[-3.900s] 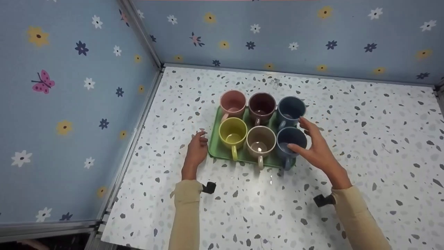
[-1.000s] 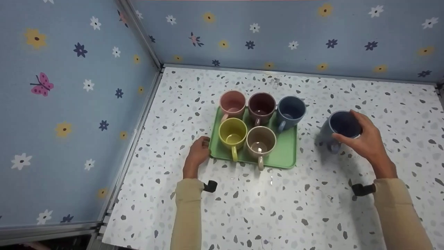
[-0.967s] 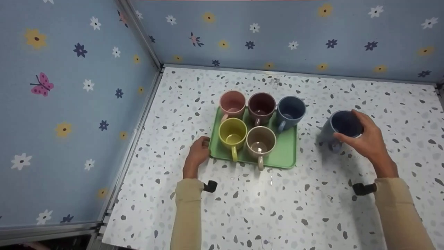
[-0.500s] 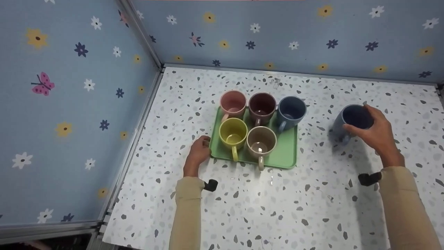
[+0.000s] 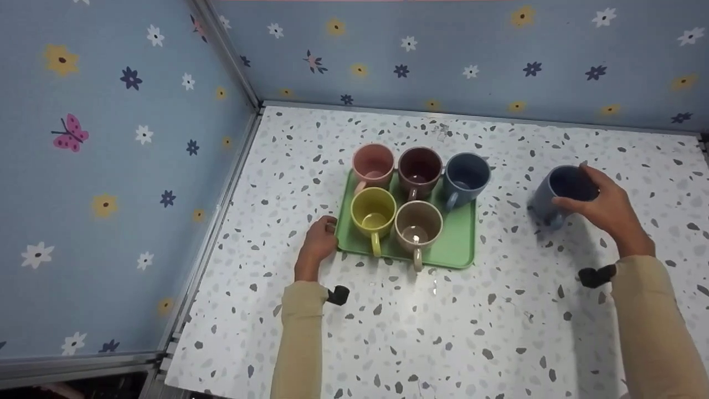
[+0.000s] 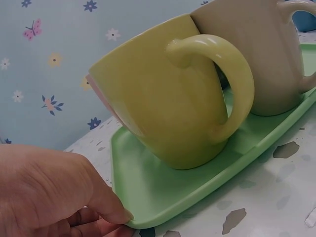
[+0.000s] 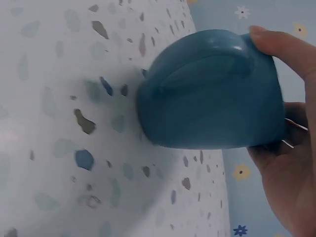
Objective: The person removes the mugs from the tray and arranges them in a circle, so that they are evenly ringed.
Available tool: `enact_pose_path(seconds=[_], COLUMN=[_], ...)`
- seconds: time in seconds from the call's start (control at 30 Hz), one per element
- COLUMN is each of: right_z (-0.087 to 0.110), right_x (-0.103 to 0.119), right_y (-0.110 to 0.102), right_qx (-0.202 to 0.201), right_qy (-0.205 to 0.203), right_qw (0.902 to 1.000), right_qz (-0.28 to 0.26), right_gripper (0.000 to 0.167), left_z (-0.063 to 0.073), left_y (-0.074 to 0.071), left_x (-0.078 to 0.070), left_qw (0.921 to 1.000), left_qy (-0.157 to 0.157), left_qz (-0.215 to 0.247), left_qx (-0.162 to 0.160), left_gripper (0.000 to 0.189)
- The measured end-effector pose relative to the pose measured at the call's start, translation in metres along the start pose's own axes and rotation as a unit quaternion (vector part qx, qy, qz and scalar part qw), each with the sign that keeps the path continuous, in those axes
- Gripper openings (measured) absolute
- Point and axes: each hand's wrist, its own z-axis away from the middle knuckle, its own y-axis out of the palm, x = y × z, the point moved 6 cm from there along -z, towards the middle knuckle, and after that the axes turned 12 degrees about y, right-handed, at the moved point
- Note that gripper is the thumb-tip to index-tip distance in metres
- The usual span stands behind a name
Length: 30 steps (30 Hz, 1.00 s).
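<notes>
My right hand (image 5: 606, 208) grips a blue mug (image 7: 212, 94) round its rim from the right, thumb on the near side. The mug is upright, close over the table right of the tray, its handle toward me. On the left, my left hand (image 5: 320, 239) holds the near left corner of the green tray (image 6: 153, 217), thumb at the rim and fingers curled beneath. A yellow mug (image 6: 163, 98) and a beige mug (image 5: 418, 224) stand in the tray's front row. Behind them are a pink mug (image 5: 373, 163), a maroon mug (image 5: 420, 169) and a second blue mug (image 5: 466, 174).
The white speckled table (image 5: 471, 332) spreads around the tray. A blue flowered panel (image 5: 443, 55) rises along its back edge, and another flowered panel (image 5: 111, 166) borders the left side. The tray's front right corner shows bare green.
My right hand has lifted the front blue mug off the tray and carried it right; over the last half second it barely moves. My left hand has taken hold of the tray's corner.
</notes>
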Motion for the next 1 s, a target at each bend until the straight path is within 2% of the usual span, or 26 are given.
enact_pose_path(seconds=[0.23, 0.37, 0.5, 0.77, 1.0], right_z=[-0.004, -0.007, -0.010, -0.010, -0.010], right_x=[0.010, 0.016, 0.018, 0.026, 0.033], right_y=[-0.008, -0.011, -0.013, -0.017, -0.016], right_qx=[0.078, 0.109, 0.130, 0.173, 0.179], right_qy=[0.010, 0.008, 0.009, 0.014, -0.012], right_qw=[0.9944, 0.9885, 0.9834, 0.9736, 0.9738], right_qz=[0.071, 0.105, 0.126, 0.148, 0.140], right_gripper=[0.104, 0.105, 0.107, 0.109, 0.108], left_z=[0.001, 0.000, 0.001, 0.001, 0.001], left_y=[0.000, 0.000, 0.001, 0.001, 0.000], left_x=[0.001, 0.004, 0.005, 0.001, -0.002], left_qw=[1.0000, 0.9999, 0.9998, 1.0000, 0.9999], left_qy=[0.005, -0.005, -0.015, -0.007, 0.007], left_qz=[0.000, 0.004, 0.006, 0.000, -0.001], left_qx=[-0.008, -0.007, -0.006, -0.004, -0.015], left_gripper=[0.047, 0.047, 0.049, 0.046, 0.044])
